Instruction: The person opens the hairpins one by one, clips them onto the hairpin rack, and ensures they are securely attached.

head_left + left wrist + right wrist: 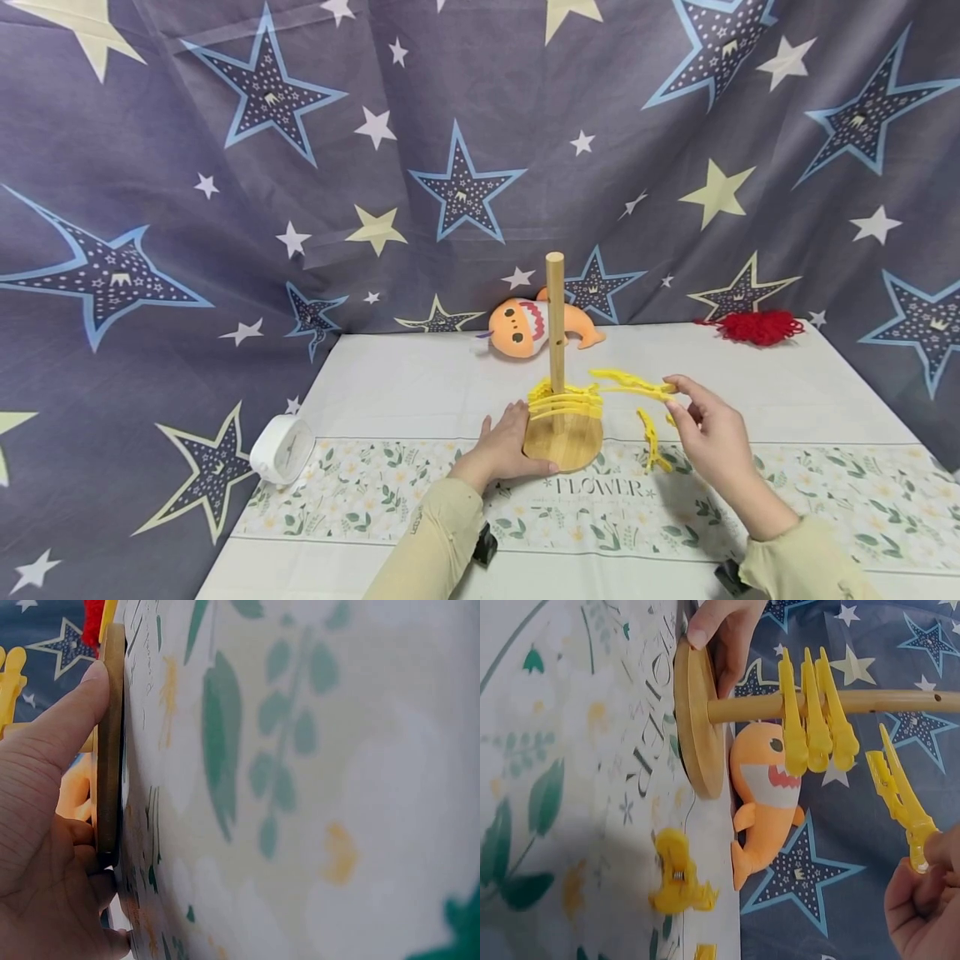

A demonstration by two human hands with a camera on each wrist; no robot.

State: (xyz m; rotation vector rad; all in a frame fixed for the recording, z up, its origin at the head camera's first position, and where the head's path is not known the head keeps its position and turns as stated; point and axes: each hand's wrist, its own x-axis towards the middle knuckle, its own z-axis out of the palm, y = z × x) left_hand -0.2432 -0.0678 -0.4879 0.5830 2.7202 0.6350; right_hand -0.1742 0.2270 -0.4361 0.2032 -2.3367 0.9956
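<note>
A wooden stand with a round base and an upright post is on the table. My left hand holds the base's rim, thumb at the front and fingers round the left side. Low on the post sit three yellow alligator hair clips, stacked and sticking out sideways. Between thumb and fingers, my right hand pinches another yellow hair clip by its handle end. Its jaws are spread and point toward the post, to the right of the stack. Below it a loose yellow clip lies on the table.
Behind the stand, an orange plush shark leans by the star-patterned curtain. Red yarn lies at the back right, and a white clock stands at the left edge. A floral runner crosses the table.
</note>
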